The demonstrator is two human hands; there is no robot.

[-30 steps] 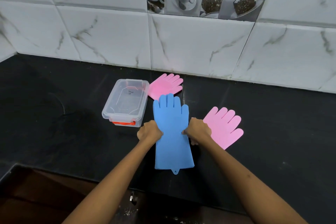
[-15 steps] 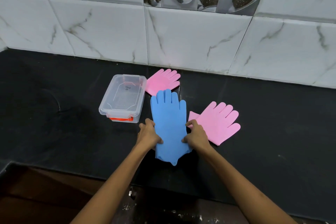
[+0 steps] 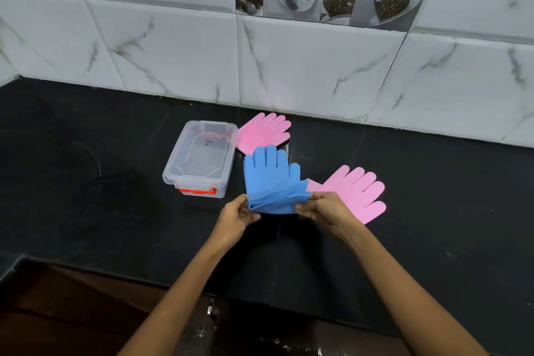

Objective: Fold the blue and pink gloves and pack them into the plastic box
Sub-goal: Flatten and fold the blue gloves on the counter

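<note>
- Gloves and a box sit on a black counter (image 3: 86, 182) below a marbled tile wall (image 3: 173, 52).
- At the left, a clear plastic box (image 3: 200, 157) with its lid on and an orange latch.
- Left hand (image 3: 235, 215) pinches the blue glove (image 3: 270, 175) at its left edge, at 6 o'clock from the box's right end.
- Blue glove's cuff is folded up over its palm; fingers point to 12 o'clock.
- One pink glove (image 3: 264, 133) lies at 12 o'clock from the blue one.
- Right hand (image 3: 323, 208) pinches the fold's right edge.
- Another pink glove (image 3: 357, 193) lies flat at 3 o'clock, touching the blue glove.

one head-worn view looks forward and down, close over the counter (image 3: 86, 182).
</note>
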